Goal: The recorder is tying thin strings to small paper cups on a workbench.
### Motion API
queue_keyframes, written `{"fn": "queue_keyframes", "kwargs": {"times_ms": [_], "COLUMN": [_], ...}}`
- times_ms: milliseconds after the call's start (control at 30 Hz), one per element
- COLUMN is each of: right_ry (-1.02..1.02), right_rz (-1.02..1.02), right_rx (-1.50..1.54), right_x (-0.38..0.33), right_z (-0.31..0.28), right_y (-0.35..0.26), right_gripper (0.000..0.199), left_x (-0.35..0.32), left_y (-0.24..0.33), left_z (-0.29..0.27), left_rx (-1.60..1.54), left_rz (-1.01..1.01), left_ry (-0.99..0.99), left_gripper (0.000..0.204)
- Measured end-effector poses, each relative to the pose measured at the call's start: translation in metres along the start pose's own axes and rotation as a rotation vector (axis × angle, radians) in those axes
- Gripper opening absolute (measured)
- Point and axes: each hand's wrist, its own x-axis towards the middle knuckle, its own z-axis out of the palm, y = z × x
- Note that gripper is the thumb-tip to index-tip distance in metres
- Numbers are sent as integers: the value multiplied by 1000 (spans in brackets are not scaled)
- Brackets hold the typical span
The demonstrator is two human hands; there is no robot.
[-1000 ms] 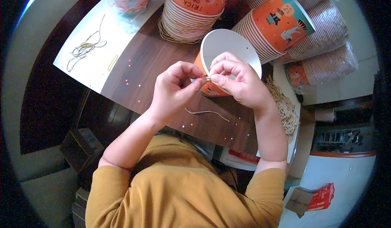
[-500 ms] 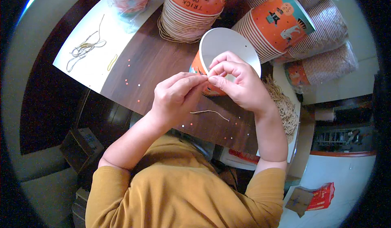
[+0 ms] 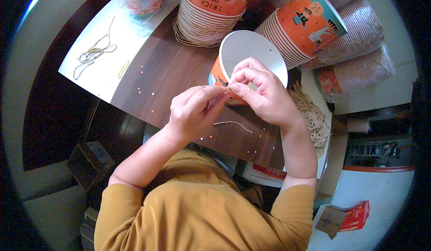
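An orange printed paper bucket (image 3: 256, 44) with a white inside stands in front of me, its mouth tilted toward me. My left hand (image 3: 193, 107) is closed in a pinch at the bucket's near side. Its fingertips meet those of my right hand (image 3: 260, 89), also pinching, the wrist coming over from the right. Between them shows a small bit of beige cord (image 3: 228, 89), close to the bucket wall. Fingers cover most of it, so its path into the wall cannot be made out. Below the hands a thin length of cord (image 3: 234, 123) shows against the brown tabletop.
Beyond the bucket rises a stack of orange buckets (image 3: 215, 4) with cord loops round its base. Another stack (image 3: 296, 31) leans at the right, beside plastic-wrapped stacks (image 3: 354, 71). A heap of beige cords (image 3: 310, 116) lies near my right forearm. Small paper dots dot the brown table (image 3: 157, 67).
My left fingertips have dropped slightly and loosened, so the bit of cord between both hands now shows. My right hand has barely moved.
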Motion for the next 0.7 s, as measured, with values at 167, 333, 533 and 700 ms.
{"fn": "queue_keyframes", "kwargs": {"times_ms": [167, 333, 533, 700], "right_ry": [-7, 4, 115, 157], "right_rz": [18, -64, -266, -298], "right_rx": [8, -84, -556, -706], "right_x": [0, -3, -5, -8], "right_z": [0, -3, 4, 9], "right_y": [-1, 0, 0, 0], "right_gripper": [8, 10, 20, 20], "left_x": [8, 5, -2, -6], "left_y": [-5, -5, 0, 0], "left_z": [4, 0, -3, -2], "left_rx": [-26, -21, -170, -429], "left_rz": [171, 115, -228, -490], "left_ry": [80, 66, -17, -50], "left_gripper": [17, 16, 10, 6]}}
